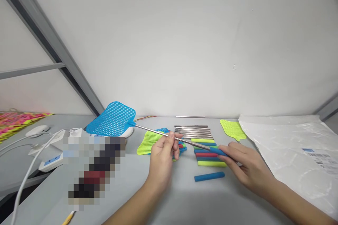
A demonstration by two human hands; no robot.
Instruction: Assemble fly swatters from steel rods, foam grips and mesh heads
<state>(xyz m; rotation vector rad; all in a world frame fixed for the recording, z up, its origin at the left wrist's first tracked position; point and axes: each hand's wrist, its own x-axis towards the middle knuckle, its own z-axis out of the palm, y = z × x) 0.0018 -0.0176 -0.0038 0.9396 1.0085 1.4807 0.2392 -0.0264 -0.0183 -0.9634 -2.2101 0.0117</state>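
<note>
Pale wall (174, 42) fills the upper frame, and below it a grey table (182, 200) runs across the bottom. Near the center of the frame, the left hand (162, 153) pinches a steel rod (150, 129) between thumb and forefinger, its other fingers curled. Lower right of center, the right hand (245, 163) has its fingers closed around a blue grip (218, 151), whose left end meets the rod. From there the rod slants up leftward to a blue swatter head (113, 119), raised left of center. Just behind the left hand lies a pile of swatter heads, a lime one (149, 143) on top at its left. Between the hands, further back, steel rods (192, 132) lie side by side; in front of them is a row of colored grips (210, 163), lime, blue, green and red, partly covered by the held rod and grip. Nearer the bottom edge, a loose blue grip (209, 176) lies apart. Right of center, a lime head (233, 129) rests beside a white plastic bag (287, 151), which spreads over the right side. At lower left are a power strip (52, 161) and white cables (25, 179), next to a pixelated patch.
</note>
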